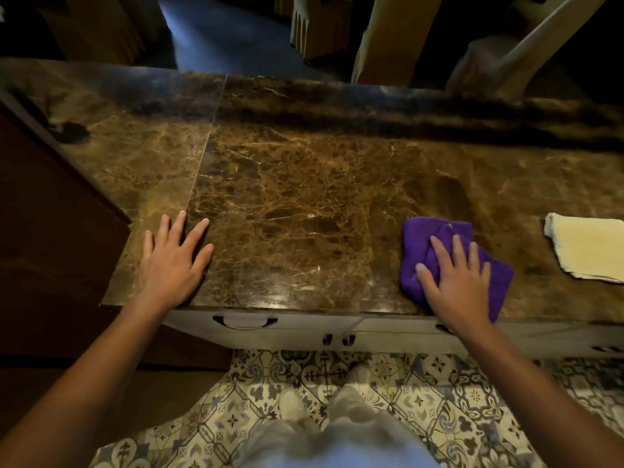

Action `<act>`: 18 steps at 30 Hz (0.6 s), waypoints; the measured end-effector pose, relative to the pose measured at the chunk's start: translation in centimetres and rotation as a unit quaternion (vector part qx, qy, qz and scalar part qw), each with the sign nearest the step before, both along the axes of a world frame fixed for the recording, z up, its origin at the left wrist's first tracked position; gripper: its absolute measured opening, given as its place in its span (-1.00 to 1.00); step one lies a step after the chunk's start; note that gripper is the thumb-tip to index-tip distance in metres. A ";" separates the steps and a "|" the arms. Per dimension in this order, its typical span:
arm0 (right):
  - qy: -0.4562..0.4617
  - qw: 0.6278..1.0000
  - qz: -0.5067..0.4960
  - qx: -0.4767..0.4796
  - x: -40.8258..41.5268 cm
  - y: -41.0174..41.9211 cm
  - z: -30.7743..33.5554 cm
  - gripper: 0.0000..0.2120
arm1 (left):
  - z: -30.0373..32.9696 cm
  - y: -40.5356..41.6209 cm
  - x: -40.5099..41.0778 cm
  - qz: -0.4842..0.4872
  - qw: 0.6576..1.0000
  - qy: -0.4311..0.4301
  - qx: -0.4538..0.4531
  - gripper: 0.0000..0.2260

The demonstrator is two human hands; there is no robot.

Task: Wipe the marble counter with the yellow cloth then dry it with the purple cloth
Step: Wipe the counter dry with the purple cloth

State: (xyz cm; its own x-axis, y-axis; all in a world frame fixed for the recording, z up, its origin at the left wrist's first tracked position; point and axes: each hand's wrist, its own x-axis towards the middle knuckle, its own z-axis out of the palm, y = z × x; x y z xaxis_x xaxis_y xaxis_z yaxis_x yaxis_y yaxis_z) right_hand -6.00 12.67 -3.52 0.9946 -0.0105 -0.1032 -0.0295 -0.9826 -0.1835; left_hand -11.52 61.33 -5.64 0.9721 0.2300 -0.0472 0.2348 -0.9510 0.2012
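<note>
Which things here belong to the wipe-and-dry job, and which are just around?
Job: marble counter; purple cloth under the right hand; yellow cloth lying right of it; left hand flat on the counter.
Around: drawer handle; patterned floor tiles; chairs beyond.

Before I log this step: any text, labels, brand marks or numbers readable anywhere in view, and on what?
None readable: no words, labels, numbers or signs show.
purple cloth under the right hand: no tag or print visible.
yellow cloth: plain, no label showing.
marble counter: only veining.
floor tiles: ornamental pattern, no lettering.
</note>
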 end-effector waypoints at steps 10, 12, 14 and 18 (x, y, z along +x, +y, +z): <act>-0.021 0.985 0.173 -0.001 -4.3 17.3 -0.5 -0.22 | -0.3 -0.3 0.2 0.010 1.000 -0.016 0.006 -0.37; -0.021 0.979 0.203 -0.003 -4.4 20.6 -0.6 -0.17 | -0.4 -0.2 0.3 0.010 1.000 -0.013 0.006 -0.38; -0.025 0.975 0.220 -0.003 -3.9 23.3 -0.8 -0.13 | -0.5 -0.2 0.2 0.011 1.000 -0.019 0.011 -0.39; -0.027 0.973 0.227 -0.007 -0.2 27.7 -1.1 -0.08 | -0.7 -0.4 0.3 0.006 0.999 -0.031 0.013 -0.42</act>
